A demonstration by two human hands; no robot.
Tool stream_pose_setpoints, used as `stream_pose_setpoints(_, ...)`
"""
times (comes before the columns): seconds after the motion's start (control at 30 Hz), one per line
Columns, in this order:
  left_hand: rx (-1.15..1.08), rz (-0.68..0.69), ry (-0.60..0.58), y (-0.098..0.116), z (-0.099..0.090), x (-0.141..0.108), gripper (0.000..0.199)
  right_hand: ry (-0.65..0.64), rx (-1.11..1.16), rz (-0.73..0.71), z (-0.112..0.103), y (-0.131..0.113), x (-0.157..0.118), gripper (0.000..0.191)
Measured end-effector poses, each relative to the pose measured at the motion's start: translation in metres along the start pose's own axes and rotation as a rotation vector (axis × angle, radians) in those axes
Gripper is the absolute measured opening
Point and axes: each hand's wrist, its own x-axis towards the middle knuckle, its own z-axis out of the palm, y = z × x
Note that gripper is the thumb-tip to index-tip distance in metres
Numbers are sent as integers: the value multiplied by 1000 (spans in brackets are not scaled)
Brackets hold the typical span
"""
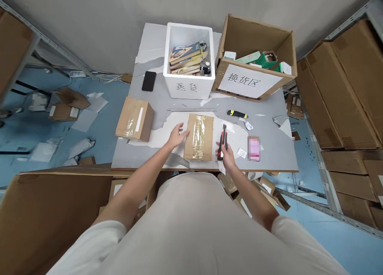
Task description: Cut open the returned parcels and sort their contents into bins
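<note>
A cardboard box [207, 137] sealed with clear tape lies on the table right in front of me. At its left edge is my left hand [177, 137], fingers spread, the fingertips at or just touching the box side; it grips nothing. My right hand [228, 155] is wrapped around a red and black utility knife [222, 143], held upright just right of the box. The knife's tip points away from me; whether the blade is out I cannot tell.
A second taped box [134, 119] and a black phone [149, 81] are at the left. Behind stand a white foam box [189, 85] of books and a large carton [254, 83]. A yellow-black cutter [237, 113] and a pink card-like item [254, 149] lie right.
</note>
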Motion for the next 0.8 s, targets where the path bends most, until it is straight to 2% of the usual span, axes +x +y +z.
stream_pose_setpoints(0.1, 46, 139, -50, 20, 2, 53, 60, -10, 147, 174, -4, 28, -46, 47)
stream_pose_setpoints(0.17, 64, 173, -113, 25, 6, 74, 51, -12, 249, 248, 1, 40, -59, 49)
stream_pose_setpoints(0.27, 71, 152, -130, 24, 12, 84, 45, 16, 313, 266, 9, 46, -59, 52)
stream_pose_setpoints(0.4, 38, 143, -85, 17, 11, 79, 39, 28, 360, 223, 10, 45, -51, 52)
stream_pose_setpoints(0.57, -31, 149, 32, 6, -9, 51, 32, 43, 357, 123, -1, 32, -34, 47)
stream_pose_setpoints(0.7, -95, 104, 193, -14, -23, -6, 34, 56, 279, 22, -7, 3, 6, 39)
stream_pose_setpoints(0.8, -125, 46, 264, -30, -20, -56, 38, 32, 219, -43, -3, -19, 46, 35)
